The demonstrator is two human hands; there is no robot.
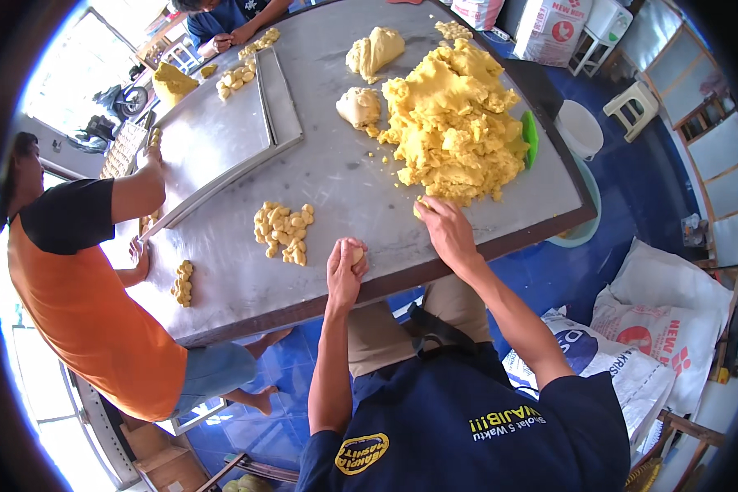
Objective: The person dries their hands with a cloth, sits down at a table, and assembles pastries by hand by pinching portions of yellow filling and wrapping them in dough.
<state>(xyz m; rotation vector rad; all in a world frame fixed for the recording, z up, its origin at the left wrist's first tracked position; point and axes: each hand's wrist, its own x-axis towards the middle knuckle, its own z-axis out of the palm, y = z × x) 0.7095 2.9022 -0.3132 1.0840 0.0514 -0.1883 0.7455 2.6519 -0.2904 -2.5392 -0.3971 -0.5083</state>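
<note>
My left hand [346, 272] is curled near the table's front edge, its fingers closed round a small pale dough piece [357, 256]. To its right, my right hand [445, 228] pinches a bit of yellow filling [420, 210] just at the near foot of a big crumbly yellow mound [455, 119]. A green plastic edge [530, 139] sticks out from the mound's right side. Left of my hands lies a cluster of small rounded dough pieces [284, 233]. Two larger pale dough lumps, a near one [358, 108] and a far one [375, 53], rest beside the mound.
A co-worker in an orange shirt [90, 312] stands at the left by a raised metal sheet [213, 123]; another person [230, 25] works at the far end. A white bucket [580, 129], a stool [631, 107] and sacks [648, 336] stand right of the metal table [336, 176].
</note>
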